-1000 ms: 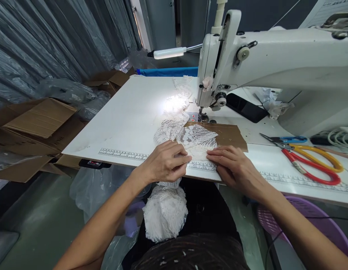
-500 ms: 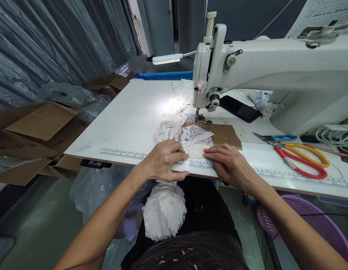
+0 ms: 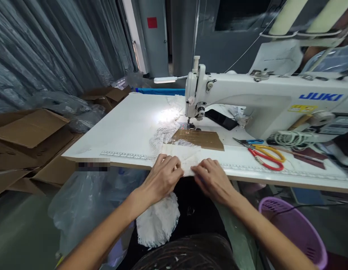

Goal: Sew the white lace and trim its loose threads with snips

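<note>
A strip of white lace (image 3: 166, 132) runs from the needle of the white sewing machine (image 3: 264, 103) across the white table (image 3: 128, 123) and hangs over the front edge into a bunch (image 3: 158, 221) above my lap. My left hand (image 3: 161, 177) and my right hand (image 3: 211, 178) both pinch the lace at the table's front edge, a little apart, with a folded piece stretched between them. A brown cardboard piece (image 3: 200, 138) lies flat beside the needle, part of it under the lace.
Red and yellow scissors (image 3: 265, 156) and a blue-handled pair (image 3: 248, 141) lie right of my hands. A black phone (image 3: 221, 119) sits behind the needle. A purple basket (image 3: 294, 227) stands under the table at right. Cardboard boxes (image 3: 30, 131) and plastic bags (image 3: 80, 202) fill the left.
Both hands have pulled the lace back from the cardboard to the table's front edge. My head has lifted and drawn back, so more of the machine and room shows.
</note>
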`<state>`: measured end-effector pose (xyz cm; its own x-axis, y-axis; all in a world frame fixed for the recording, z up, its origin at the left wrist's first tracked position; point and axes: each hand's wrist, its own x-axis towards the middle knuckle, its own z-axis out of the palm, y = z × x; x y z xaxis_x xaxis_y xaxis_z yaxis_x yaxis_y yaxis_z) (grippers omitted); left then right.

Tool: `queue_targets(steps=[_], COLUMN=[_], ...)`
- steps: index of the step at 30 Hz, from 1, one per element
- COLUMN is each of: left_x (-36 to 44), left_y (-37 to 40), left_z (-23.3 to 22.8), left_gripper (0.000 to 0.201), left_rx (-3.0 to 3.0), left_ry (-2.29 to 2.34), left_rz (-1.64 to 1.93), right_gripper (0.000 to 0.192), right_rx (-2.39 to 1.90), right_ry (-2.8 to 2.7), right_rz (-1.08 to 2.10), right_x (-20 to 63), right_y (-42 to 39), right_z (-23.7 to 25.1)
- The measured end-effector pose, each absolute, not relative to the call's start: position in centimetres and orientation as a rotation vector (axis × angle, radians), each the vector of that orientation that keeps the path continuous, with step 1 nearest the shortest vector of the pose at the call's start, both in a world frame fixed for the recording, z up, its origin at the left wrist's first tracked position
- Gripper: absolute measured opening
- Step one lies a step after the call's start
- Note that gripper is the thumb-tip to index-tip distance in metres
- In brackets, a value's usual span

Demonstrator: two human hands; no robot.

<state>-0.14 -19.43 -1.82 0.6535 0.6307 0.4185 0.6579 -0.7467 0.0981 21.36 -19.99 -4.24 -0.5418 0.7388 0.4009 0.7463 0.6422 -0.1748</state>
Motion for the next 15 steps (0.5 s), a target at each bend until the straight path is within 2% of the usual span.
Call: queue_targets(steps=[5, 7, 9, 12, 15], left_x=[-1.7, -2.5, -3.1, -3.6, -4.1], left_y=[-23.8, -25.0, -26.0, -27.3, -28.1], left_z=[-1.2, -1.2, -1.4, -2.6, -4.4], left_gripper=[0.004, 0.003, 0.008, 0.015, 0.023], left_rx=[-3.252, -3.386, -3.357, -3.207, -3.171], left_ry=[-1.257, -1.474, -1.795, -2.226, -2.45], left_rz=[-1.181, -1.369, -1.496, -1.52, -1.509], right_gripper=[0.017, 0.018, 0.019, 0.026, 0.023], right_rx=[-0.778, -0.832, -1.044, -1.334, -1.4], right_ry=[-2.408, -2.323, -2.197, -2.051, -2.021], right_rz=[0.852, 0.926, 0.644, -0.021, -0.147], right_x=[21.2, 22.4, 24.8, 30.2, 36.3], right_y=[-23.2, -22.6, -20.6, -16.3, -11.9], right_z=[-2.8, -2.2, -1.7, -1.6, -2.6])
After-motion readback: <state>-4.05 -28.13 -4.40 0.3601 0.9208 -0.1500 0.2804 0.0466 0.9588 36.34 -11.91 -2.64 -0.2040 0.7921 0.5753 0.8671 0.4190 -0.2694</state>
